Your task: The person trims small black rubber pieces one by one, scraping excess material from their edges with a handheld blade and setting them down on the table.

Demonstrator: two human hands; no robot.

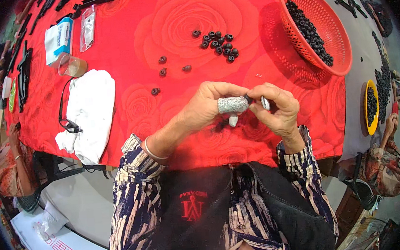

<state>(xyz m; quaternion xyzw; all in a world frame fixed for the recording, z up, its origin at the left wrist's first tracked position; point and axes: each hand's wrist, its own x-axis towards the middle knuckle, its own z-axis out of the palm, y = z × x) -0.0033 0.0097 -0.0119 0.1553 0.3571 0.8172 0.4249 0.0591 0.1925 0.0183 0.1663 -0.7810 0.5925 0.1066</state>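
Small black part point(248, 98): near 12 o'clock from my chest, above the red-covered surface point(127, 41), mostly hidden by my grip.
Left fingers point(227, 89): drawn narrow, apparently holding that part; a grey sleeve point(232, 105) covers one.
Right fingers point(272, 91): pinched narrow on the same part.
Pale piece point(265, 103): against my right fingers; gripped or worn, I cannot tell.
Black cluster point(214, 44): at 11 o'clock from my grip.
Loose parts point(162, 60): at 10 o'clock, rounded.
Red basket point(342, 48): at 1 to 2 o'clock, holding a black heap point(308, 32).
Slip hazard: the part could pop free; cause, uneven pressure on so small a piece.
Feel hazard: the sleeve may dull my touch and let the part twist unnoticed.
Roll hazard: loose parts could scatter; cause, a brush from my left forearm.
Spill hazard: the clear cup point(69, 64), between 9 and 10 o'clock, could tip if knocked.
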